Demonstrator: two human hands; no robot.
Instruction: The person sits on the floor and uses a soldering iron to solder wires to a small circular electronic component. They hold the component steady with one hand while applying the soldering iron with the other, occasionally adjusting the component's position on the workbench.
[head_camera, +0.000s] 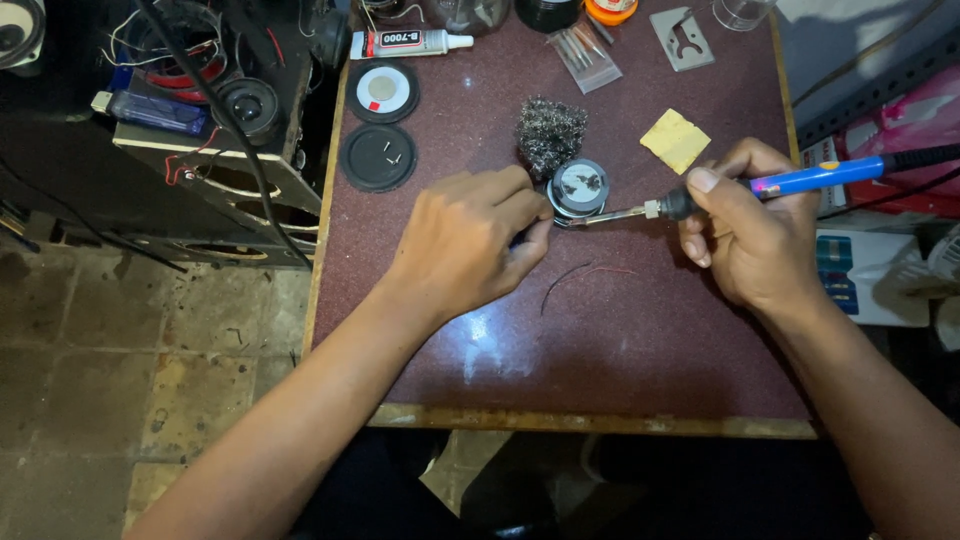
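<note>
1. Table (600, 380) edge nearest: dark red top, bare and glossy between both forearms. Loose thin wire (575, 275) lies just past that, near both hands.
2. Left hand (465, 245): fingers pinched shut around something small at the rim of the small round speaker (580, 187); what exactly is pinched, cannot tell, it's hidden under the fingers.
3. Right hand (750, 225): closed in a pen grip on the blue soldering iron (800, 180), tip lying at the speaker's near edge, right beside the left fingertips.
4. Risk, my read: tip is that close to the left fingers, so a small slip likely means a burn. The iron's cord trails off the table's right side; a snag there could jerk the tip. Speaker only sits loose on the top, so it may skate under pressure.
5. Steel wool wad (550, 130) touches the speaker's far side; yellow sponge piece (675, 140) sits right of it.
6. Further left: two black round discs (380, 125), one above the other.
7. Far edge: glue tube (410, 43), clear plastic sleeve (588, 55) holding thin metal rods. Jars at the top edge are cropped, contents not readable.
</note>
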